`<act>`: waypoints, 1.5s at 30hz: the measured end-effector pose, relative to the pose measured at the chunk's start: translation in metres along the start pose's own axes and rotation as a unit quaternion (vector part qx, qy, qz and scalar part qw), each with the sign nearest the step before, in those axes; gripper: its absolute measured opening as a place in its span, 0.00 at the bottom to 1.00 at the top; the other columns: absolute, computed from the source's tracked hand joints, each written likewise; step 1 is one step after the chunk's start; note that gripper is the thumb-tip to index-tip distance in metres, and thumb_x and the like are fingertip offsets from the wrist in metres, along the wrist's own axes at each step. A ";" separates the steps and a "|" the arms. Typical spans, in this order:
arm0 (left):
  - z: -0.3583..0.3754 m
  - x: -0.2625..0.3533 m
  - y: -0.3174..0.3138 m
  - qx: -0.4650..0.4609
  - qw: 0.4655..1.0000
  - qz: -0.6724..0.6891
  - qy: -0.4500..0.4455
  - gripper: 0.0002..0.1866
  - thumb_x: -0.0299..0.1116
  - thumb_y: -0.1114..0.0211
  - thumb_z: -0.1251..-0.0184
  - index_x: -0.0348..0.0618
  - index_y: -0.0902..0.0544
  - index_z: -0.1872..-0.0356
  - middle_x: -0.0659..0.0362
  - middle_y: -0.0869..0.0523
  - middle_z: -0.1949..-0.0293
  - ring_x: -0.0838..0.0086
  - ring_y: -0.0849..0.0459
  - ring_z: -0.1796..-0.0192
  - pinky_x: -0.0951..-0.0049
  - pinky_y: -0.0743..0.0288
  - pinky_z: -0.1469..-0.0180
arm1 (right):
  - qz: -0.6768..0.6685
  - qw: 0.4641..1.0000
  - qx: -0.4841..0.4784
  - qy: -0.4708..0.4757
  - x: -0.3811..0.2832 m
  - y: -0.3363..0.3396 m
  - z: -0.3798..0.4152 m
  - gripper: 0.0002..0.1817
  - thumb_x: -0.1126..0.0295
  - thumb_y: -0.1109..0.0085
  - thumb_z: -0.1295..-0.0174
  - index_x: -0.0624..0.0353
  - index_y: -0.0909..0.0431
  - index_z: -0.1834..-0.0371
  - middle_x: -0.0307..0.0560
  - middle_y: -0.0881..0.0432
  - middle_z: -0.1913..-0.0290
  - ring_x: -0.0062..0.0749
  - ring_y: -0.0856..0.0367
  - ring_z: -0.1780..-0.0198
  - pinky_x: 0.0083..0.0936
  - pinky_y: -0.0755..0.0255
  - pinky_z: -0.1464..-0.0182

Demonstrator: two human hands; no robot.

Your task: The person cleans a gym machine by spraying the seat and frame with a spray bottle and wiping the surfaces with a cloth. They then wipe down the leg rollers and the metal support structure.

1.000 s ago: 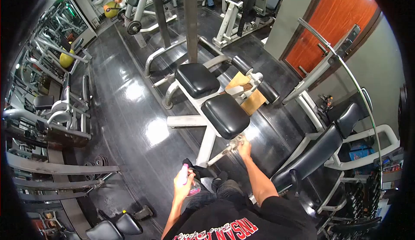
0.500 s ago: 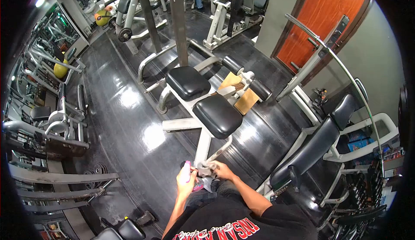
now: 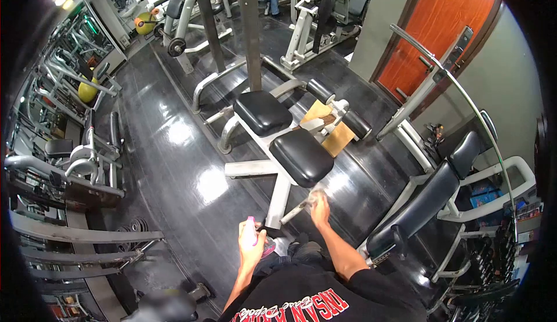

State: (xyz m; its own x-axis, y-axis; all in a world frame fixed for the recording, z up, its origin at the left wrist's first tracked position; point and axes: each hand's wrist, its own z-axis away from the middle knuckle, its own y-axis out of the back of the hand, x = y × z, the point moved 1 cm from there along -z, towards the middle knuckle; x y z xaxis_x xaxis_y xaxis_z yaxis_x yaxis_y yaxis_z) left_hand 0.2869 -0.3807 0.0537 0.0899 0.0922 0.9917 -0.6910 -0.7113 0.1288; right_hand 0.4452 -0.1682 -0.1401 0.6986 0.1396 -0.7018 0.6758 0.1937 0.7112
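My left hand (image 3: 250,248) holds a pink spray bottle (image 3: 252,233) upright near my knees. My right hand (image 3: 319,205) grips a pale cloth (image 3: 316,196) and presses it on the slanted white strut (image 3: 299,207) of a gym machine, just below its front black seat pad (image 3: 301,157). A second black pad (image 3: 264,112) sits behind it. The machine's white frame (image 3: 279,197) runs down toward my legs.
A black padded bench (image 3: 426,203) on a white frame stands to the right. Other gym machines line the left side (image 3: 87,154) and the back (image 3: 316,14). An orange door (image 3: 441,32) is at right. The glossy black floor (image 3: 180,165) lies open to the left.
My right hand slid with the cloth down the strut toward me, then back up toward the seat pad. The left hand and bottle stayed nearly still.
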 end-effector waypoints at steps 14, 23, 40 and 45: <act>-0.083 -0.024 0.108 0.004 0.979 -0.103 -0.176 0.24 0.15 0.37 0.38 0.33 0.30 0.41 0.55 0.28 0.50 0.74 0.18 0.66 0.69 0.20 0.58 | -0.352 0.858 -0.369 -0.060 -0.107 -0.044 0.061 0.20 0.74 0.43 0.30 0.59 0.26 0.35 0.39 0.20 0.44 0.24 0.23 0.42 0.24 0.27 0.40; -0.155 0.005 0.185 -0.087 0.993 -0.042 -0.067 0.20 0.20 0.29 0.44 0.36 0.25 0.51 0.52 0.22 0.54 0.69 0.18 0.63 0.67 0.22 0.56 | -0.673 0.691 -0.147 -0.219 -0.207 -0.030 0.059 0.27 0.63 0.31 0.36 0.53 0.29 0.35 0.43 0.20 0.41 0.35 0.21 0.39 0.40 0.27 0.36; -0.164 0.001 0.133 -0.257 0.956 0.055 -0.132 0.13 0.21 0.29 0.39 0.35 0.19 0.54 0.56 0.15 0.61 0.75 0.16 0.68 0.74 0.21 0.65 | -0.759 0.648 -0.026 -0.058 -0.191 0.054 0.130 0.39 0.56 0.35 0.37 0.55 0.36 0.24 0.47 0.30 0.26 0.44 0.28 0.28 0.44 0.34 0.28; -0.154 0.032 0.088 -0.354 0.864 -0.082 -0.349 0.19 0.21 0.28 0.44 0.35 0.21 0.51 0.52 0.15 0.61 0.58 0.15 0.55 0.60 0.20 0.53 | -0.794 0.586 0.078 -0.138 -0.151 0.077 0.132 0.26 0.51 0.48 0.26 0.53 0.28 0.32 0.42 0.19 0.37 0.40 0.20 0.38 0.42 0.26 0.37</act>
State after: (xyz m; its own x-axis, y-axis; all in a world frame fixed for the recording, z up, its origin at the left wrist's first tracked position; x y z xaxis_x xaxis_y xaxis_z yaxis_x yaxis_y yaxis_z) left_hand 0.1187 -0.3334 0.0967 0.4681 -0.4669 0.7502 -0.8711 -0.1009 0.4807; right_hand 0.4229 -0.3029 0.0266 -0.8445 -0.2646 -0.4657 0.5239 -0.2276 -0.8208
